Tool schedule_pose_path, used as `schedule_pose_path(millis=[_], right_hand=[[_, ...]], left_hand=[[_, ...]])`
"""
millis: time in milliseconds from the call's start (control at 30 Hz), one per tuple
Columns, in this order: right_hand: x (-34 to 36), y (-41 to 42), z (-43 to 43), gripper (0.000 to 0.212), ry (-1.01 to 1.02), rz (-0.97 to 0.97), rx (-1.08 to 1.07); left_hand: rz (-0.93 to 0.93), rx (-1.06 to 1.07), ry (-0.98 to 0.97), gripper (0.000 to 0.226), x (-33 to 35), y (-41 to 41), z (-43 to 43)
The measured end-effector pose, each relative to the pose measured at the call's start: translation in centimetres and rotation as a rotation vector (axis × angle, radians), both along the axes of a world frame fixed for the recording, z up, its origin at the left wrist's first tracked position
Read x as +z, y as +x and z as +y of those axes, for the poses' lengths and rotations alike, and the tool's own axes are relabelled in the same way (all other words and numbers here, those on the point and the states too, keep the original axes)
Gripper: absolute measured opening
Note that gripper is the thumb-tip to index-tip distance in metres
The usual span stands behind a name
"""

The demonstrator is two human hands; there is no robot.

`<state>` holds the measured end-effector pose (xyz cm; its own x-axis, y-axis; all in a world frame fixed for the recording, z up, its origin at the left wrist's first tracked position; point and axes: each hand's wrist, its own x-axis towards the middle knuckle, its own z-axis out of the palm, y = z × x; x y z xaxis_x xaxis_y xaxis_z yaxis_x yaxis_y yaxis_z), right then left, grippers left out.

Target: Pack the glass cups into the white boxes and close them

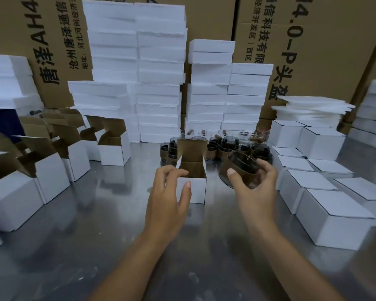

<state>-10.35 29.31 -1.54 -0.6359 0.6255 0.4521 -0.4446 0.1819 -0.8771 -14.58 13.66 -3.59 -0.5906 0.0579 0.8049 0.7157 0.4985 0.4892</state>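
- Left hand (168, 192): fingers curled over the left rim of the open white box (197, 191), thumb on its front face. The box is gripped and its lid flap stands upright.
- Right hand (255, 187): thumb and fingers wrapped round a dark glass cup (241, 164), tilted, just right of the box, above the steel table (117, 235).
- Beyond the fingertips: remaining glass cups (226, 146), clustered.
- Right of the right hand: closed white boxes (332, 216).
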Motion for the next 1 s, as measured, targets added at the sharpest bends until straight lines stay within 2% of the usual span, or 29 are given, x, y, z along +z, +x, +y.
schedule_pose_path(millis=[133,267,333,500,633,767,1000], right_hand=[[-1.0,1.0,-2.2,0.047,0.039,0.040,0.056],[-2.8,1.1,-2.9,0.049,0.059,-0.036,0.137],[-3.3,1.1,-2.9,0.048,0.090,-0.068,0.172],[-3.5,1.1,-2.4,0.036,0.102,-0.148,0.262],[-3.1,1.0,-2.3,0.031,0.064,-0.163,0.298],[-2.9,1.2,-2.1,0.016,0.059,-0.177,0.330],[-3.0,1.2,-2.4,0.038,0.126,-0.184,0.383]], left_hand=[[-0.319,-0.260,0.094,0.011,0.1,1.4,0.3],[-0.709,-0.529,0.176,0.039,0.0,1.8,0.3],[-0.827,-0.626,0.246,0.038,0.1,1.8,0.4],[-0.920,-0.687,0.338,0.034,0.0,1.3,0.4],[-0.942,-0.742,0.351,0.048,0.0,1.4,0.1],[-0.963,-0.738,0.358,0.056,-0.2,1.5,0.2],[-0.951,-0.716,0.364,0.053,-0.1,1.3,0.2]])
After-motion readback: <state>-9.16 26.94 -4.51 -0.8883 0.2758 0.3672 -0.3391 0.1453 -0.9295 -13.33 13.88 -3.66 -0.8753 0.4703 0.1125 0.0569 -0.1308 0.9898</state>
